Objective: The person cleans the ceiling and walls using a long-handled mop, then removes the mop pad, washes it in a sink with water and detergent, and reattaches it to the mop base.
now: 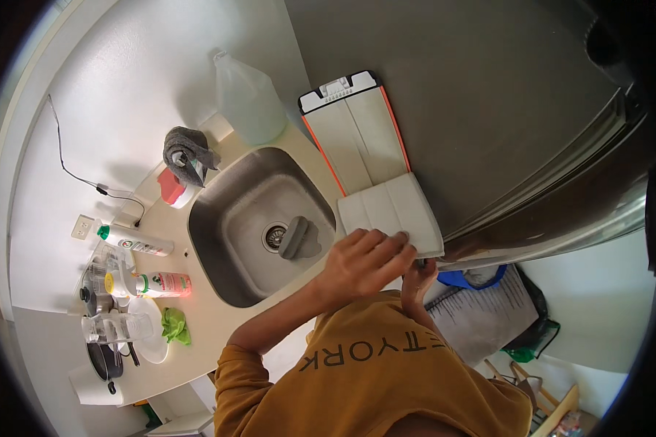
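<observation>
In front of me is a flat mop head (355,136) with orange side edges and a white and black far end. A white quilted pad (391,207) covers its near part. My left hand (366,262) lies across the pad's near edge, fingers bent over it. Below that edge, my right hand (420,281) grips the near end from underneath. Part of the right hand is hidden behind the pad and the left fingers. To the left is a stainless steel sink (240,218), with a grey oblong piece (293,237) beside its drain.
A translucent jug (249,104), a grey cloth (186,150) and a red sponge (170,187) stand behind the sink. Bottles (164,284), a glass jar (117,328) and a green cloth (175,326) crowd the counter's left. A large dark grey appliance panel (470,109) rises at right.
</observation>
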Tool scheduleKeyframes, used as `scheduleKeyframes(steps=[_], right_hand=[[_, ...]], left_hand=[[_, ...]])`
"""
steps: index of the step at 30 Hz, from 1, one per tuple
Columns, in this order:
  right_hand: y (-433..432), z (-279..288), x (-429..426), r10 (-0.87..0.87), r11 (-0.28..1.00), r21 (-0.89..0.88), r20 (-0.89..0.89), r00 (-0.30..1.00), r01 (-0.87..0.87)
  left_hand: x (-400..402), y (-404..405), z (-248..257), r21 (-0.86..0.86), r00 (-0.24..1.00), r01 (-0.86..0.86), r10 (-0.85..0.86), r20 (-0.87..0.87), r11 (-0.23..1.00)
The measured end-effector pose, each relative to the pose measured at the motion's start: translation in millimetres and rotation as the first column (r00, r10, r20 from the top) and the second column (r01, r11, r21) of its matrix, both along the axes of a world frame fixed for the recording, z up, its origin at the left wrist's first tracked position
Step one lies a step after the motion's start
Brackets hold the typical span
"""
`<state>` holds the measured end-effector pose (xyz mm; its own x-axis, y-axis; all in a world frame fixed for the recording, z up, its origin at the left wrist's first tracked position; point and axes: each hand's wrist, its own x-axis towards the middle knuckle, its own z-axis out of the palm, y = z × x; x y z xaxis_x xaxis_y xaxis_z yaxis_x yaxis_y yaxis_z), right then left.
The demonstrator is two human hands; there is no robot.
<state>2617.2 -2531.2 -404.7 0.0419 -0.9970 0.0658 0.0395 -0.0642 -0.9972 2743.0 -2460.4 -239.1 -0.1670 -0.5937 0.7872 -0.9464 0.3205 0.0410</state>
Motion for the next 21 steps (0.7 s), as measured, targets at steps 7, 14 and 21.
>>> scheduleKeyframes(steps=[7,14,21], right_hand=[[-2,17,0,0.030,0.999,-0.011,-0.160,0.987,-0.032],[-3,1,-5,0.105,0.994,-0.013,0.124,0.987,-0.104],[-7,-31,-4,0.146,0.989,-0.029,0.222,0.964,-0.143]], left_hand=[[35,10,82,-0.205,0.990,-0.117,0.130,0.054,0.972],[20,0,93,-0.114,0.994,0.093,-0.086,0.067,0.989],[-9,-15,91,-0.258,0.978,0.188,-0.204,-0.035,0.948]])
